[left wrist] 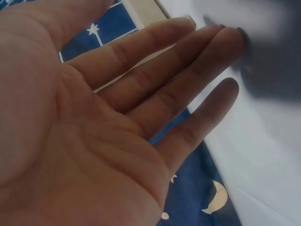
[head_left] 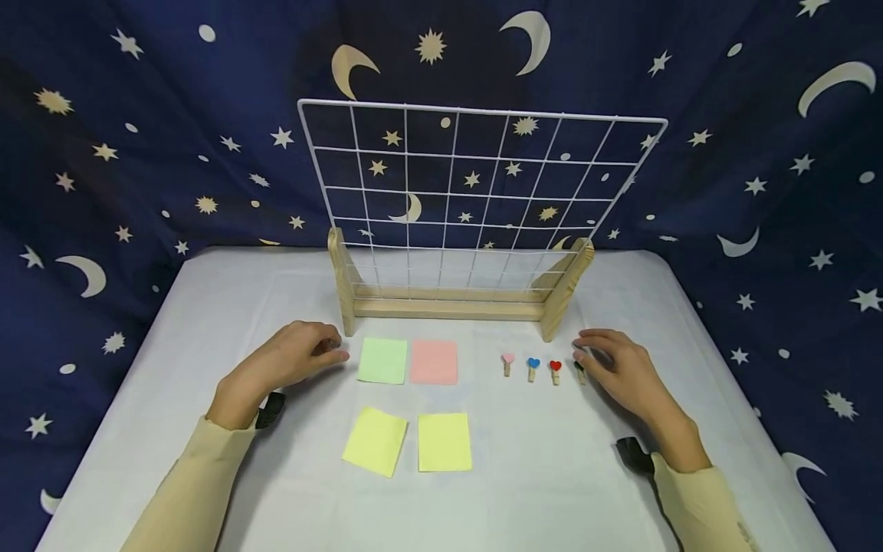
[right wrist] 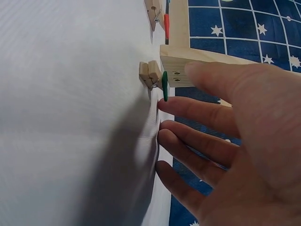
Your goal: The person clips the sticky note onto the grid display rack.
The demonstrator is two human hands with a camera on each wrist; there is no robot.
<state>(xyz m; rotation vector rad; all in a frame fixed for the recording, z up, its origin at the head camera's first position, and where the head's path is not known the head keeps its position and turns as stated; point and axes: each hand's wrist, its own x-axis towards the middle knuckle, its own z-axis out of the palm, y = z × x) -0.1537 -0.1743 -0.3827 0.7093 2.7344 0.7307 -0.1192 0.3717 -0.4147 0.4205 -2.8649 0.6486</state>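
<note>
My left hand [head_left: 293, 356] rests on the table left of a green sticky note [head_left: 382, 361], holding nothing; the left wrist view shows its palm and loosely extended fingers. A pink sticky note [head_left: 434, 363] lies beside the green one. In front are a tilted yellow note [head_left: 375, 442] and a straighter yellow note [head_left: 444, 443]. To the right are small wooden clothespins with a pink heart [head_left: 507, 360], a blue heart [head_left: 533, 363] and a red heart [head_left: 555, 366]. My right hand [head_left: 621, 372] is at a green-topped clothespin [right wrist: 155, 75], its relaxed fingers not closed around it.
Behind the notes stands a white wire grid [head_left: 483, 113] in a wooden stand [head_left: 448, 309]. White cloth covers the table [head_left: 538, 491]. A dark blue curtain [head_left: 241, 77] with moons and stars hangs around the back and sides.
</note>
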